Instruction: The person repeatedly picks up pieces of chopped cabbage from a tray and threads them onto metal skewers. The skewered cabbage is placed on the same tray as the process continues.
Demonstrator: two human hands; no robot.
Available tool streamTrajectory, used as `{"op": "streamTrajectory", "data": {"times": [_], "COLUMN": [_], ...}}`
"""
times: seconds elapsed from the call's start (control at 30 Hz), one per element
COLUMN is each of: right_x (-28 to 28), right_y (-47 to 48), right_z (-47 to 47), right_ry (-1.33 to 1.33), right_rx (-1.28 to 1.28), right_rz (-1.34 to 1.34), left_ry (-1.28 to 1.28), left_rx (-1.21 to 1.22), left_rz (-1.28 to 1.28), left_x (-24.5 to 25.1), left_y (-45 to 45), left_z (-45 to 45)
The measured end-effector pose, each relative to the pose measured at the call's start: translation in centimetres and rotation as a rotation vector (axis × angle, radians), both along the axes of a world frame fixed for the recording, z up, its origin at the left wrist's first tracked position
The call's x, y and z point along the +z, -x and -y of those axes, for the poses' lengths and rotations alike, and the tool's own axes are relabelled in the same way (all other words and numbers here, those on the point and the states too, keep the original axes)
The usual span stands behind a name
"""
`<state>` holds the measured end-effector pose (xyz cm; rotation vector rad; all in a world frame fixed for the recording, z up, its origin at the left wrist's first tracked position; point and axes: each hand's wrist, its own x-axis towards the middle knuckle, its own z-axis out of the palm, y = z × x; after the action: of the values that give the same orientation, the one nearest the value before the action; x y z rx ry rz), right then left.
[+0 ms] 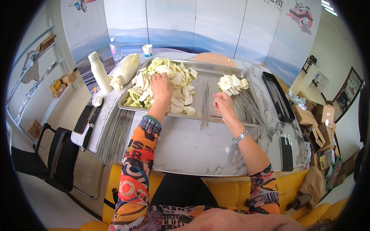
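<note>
A wide metal tray (208, 69) lies on the marble-patterned table. My left hand (161, 88) rests on the heap of cut napa cabbage (176, 72) in its left half; the fingertips are hidden, so a grip cannot be told. My right hand (224, 105) hovers over the tray's front part with curled fingers; whether it holds something thin cannot be told. Just left of it, a small bunch of thin metal skewers (205, 106) lies across the tray's front rim. Behind it at the right, cabbage pieces (233, 84) sit threaded on the ends of more skewers (254, 106).
At the left are a whole napa cabbage (126, 69), a white bottle (99, 72), a large skewer bundle (114, 135), a knife (88, 134) and a dark phone (83, 119). A paper cup (147, 51) stands behind. A black skewer box (278, 98) and another phone (286, 154) lie right.
</note>
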<state>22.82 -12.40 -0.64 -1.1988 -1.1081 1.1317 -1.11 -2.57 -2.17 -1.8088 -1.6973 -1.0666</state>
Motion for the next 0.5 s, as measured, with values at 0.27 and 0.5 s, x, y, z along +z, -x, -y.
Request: {"op": "streamTrajectory", "data": {"times": [0.27, 0.5], "right_x": [-0.3, -0.8], "right_y": [0.1, -0.1], "right_z": [0.5, 0.3], "right_ry": [-0.114, -0.243], "right_rx": [-0.025, -0.075], "right_rz": [0.070, 0.198], "left_ry": [-0.161, -0.274], "left_rx": [-0.067, -0.185], "left_rz": [0.065, 0.256], "left_x": [0.2, 1.4], "left_y": [0.6, 0.7], "left_z": [-1.0, -0.6]}}
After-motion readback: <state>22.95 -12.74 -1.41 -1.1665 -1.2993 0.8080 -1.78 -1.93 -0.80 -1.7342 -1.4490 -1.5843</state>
